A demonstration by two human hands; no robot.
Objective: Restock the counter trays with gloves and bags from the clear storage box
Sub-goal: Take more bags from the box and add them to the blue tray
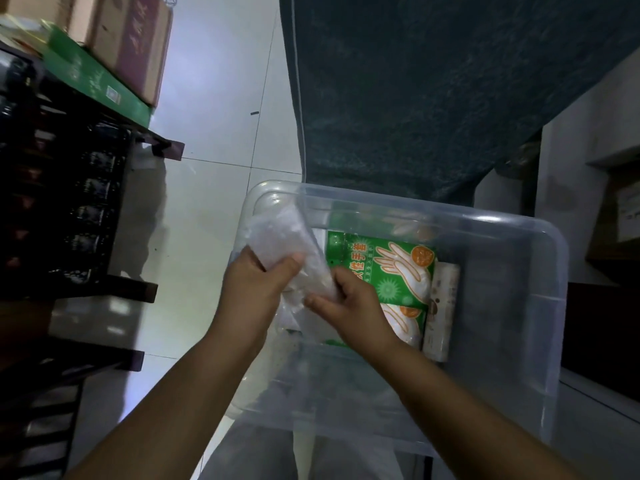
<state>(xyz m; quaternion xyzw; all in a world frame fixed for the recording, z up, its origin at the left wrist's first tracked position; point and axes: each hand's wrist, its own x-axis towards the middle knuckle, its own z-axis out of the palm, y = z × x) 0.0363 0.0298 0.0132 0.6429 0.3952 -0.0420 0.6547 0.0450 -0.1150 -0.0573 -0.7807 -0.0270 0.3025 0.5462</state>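
A clear storage box (540, 306) sits on the floor below me. Inside lie green glove packets (391, 268) printed with white hands, and a pale roll of bags (441, 310) to their right. My left hand (258, 289) grips a translucent pack of plastic bags (277, 237) lifted at the box's left end. My right hand (349, 303) pinches the same pack's lower end, just over the glove packets. Part of the pack is hidden behind both hands.
A dark shelf rack (69, 209) with bottles stands at the left, with a green carton (93, 77) and a brown cardboard box (124, 39) on top. A dark teal cloth (433, 91) hangs beyond the box. White tiled floor (207, 133) lies between them.
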